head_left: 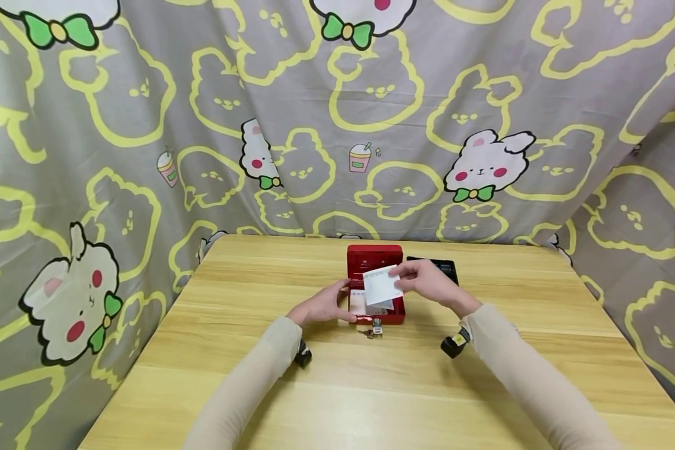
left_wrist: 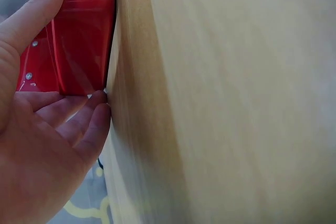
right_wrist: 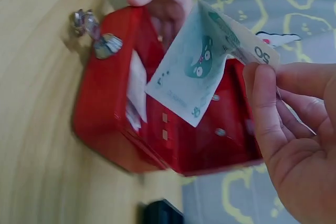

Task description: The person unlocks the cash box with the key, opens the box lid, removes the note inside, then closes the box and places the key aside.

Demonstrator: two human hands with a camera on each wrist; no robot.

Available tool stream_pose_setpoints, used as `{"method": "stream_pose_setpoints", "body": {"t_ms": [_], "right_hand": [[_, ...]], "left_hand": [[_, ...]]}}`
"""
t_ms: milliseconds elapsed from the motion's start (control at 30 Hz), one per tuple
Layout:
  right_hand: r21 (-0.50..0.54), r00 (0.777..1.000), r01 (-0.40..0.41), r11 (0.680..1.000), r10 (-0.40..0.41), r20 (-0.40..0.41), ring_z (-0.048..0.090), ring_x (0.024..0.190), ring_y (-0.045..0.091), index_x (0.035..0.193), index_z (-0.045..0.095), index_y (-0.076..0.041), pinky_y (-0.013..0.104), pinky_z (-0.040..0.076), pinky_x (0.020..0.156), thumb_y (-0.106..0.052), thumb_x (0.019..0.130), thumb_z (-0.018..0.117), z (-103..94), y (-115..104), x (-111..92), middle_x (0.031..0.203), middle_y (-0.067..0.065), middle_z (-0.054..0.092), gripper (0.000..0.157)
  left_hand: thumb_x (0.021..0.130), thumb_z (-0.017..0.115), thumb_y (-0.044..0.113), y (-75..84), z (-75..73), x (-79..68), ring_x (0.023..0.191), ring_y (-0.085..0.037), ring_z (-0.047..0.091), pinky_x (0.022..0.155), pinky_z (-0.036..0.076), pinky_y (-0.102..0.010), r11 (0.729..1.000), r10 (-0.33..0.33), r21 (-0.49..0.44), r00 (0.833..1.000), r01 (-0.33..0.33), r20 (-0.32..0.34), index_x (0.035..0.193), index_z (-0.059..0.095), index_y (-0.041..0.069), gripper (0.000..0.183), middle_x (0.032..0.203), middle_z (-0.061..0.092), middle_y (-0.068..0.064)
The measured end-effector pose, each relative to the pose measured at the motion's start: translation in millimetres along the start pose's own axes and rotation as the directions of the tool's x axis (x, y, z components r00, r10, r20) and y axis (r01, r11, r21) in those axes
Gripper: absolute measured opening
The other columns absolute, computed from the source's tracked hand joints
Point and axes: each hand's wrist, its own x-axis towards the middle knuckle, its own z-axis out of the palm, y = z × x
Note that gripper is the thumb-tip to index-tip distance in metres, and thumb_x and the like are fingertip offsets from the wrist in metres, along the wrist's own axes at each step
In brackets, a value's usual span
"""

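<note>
A red metal cash box (head_left: 392,319) stands on the table with its lid (head_left: 365,253) raised at the back. My left hand (head_left: 323,304) steadies it from the left side; in the left wrist view the thumb (left_wrist: 37,11) lies on one face and the fingers bend round the side. Above the box, my right hand (head_left: 429,282) pinches a folded banknote (right_wrist: 184,72) between thumb and fingers. Green print and the number 50 show on it. More pale paper (head_left: 357,302) lies inside the box. A silver lock (right_wrist: 107,45) with keys (head_left: 369,334) is at the box's front.
A black tray (head_left: 445,269) lies behind the right hand, partly hidden by it. The wooden table (head_left: 247,275) reaches back to a grey curtain (head_left: 304,106) with yellow animal outlines. Dark wrist devices (head_left: 452,345) sit under both forearms.
</note>
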Motion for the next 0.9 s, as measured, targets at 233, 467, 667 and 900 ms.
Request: {"method": "stream_pose_setpoints", "body": {"t_ms": [233, 467, 667, 900], "right_hand": [[-0.070, 0.999, 0.000, 0.998, -0.003, -0.047, 0.056, 0.077, 0.020, 0.110, 0.067, 0.000, 0.031, 0.052, 0.066, -0.008, 0.087, 0.066, -32.1, 2, -23, 0.093, 0.011, 0.062, 0.024], [-0.063, 0.999, -0.014, 0.998, 0.011, -0.039, 0.058, 0.074, 0.015, 0.112, 0.064, 0.004, 0.030, 0.053, 0.068, -0.009, 0.089, 0.064, -58.5, 18, -49, 0.088, 0.011, 0.061, 0.027], [-0.116, 0.998, -0.036, 0.993, 0.030, -0.053, 0.059, 0.073, 0.015, 0.113, 0.063, 0.007, 0.030, 0.054, 0.067, -0.007, 0.089, 0.063, -68.3, 36, -62, 0.085, 0.010, 0.061, 0.028], [-0.147, 0.996, -0.082, 0.986, 0.075, -0.051, 0.060, 0.076, 0.017, 0.111, 0.063, 0.008, 0.041, 0.054, 0.069, -0.003, 0.087, 0.064, -65.1, 63, -62, 0.086, 0.009, 0.063, 0.027]], "left_hand": [[0.075, 0.081, 0.032, -1.4, -0.1, 1.6, 0.137, -0.024, 0.027, 0.111, 0.022, -0.038, 1.000, -0.004, 0.001, 1.000, 0.004, 0.007, 0.150, 0.021, 0.006, 0.099, 0.150, 0.031, -0.011], [0.074, 0.081, 0.036, -4.1, 1.6, 1.8, 0.137, -0.024, 0.029, 0.111, 0.023, -0.040, 1.000, -0.022, -0.011, 1.000, 0.022, 0.014, 0.150, 0.021, 0.006, 0.101, 0.150, 0.031, -0.012], [0.074, 0.081, 0.036, -3.9, 1.3, 1.5, 0.136, -0.024, 0.029, 0.111, 0.024, -0.040, 0.999, -0.030, -0.011, 0.999, 0.030, 0.016, 0.150, 0.021, 0.006, 0.101, 0.150, 0.032, -0.011], [0.074, 0.081, 0.037, -3.1, 1.1, 1.3, 0.137, -0.024, 0.027, 0.111, 0.023, -0.040, 0.999, -0.032, 0.003, 0.999, 0.032, 0.015, 0.150, 0.021, 0.007, 0.101, 0.150, 0.030, -0.011]]}}
